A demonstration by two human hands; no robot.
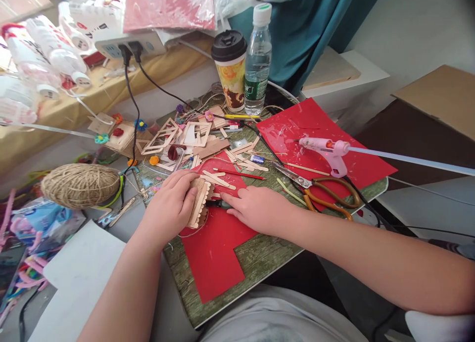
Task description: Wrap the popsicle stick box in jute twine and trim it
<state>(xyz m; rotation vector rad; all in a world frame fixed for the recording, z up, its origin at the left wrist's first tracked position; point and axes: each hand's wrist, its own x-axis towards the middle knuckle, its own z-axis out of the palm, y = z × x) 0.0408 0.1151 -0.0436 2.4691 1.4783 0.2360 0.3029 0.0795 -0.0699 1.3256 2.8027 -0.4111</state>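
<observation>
A small piece built of wooden craft sticks [199,203] stands tilted near the middle of the green board. My left hand [172,203] is wrapped round its left side, thumb on its top edge. My right hand [256,208] reaches in from the right, fingers pressed round the end of a dark tool [219,203] whose other end is hidden by the stick piece. Red paper [218,263] lies under both. Loose craft sticks [218,179] and a red pencil [239,173] lie just beyond my hands.
Orange-handled scissors [330,192] and a pink glue gun [330,151] lie to the right. Behind stand a lidded cup [230,70] and a water bottle [258,60]. A twine ball [80,185] sits left. Black cables cross the board.
</observation>
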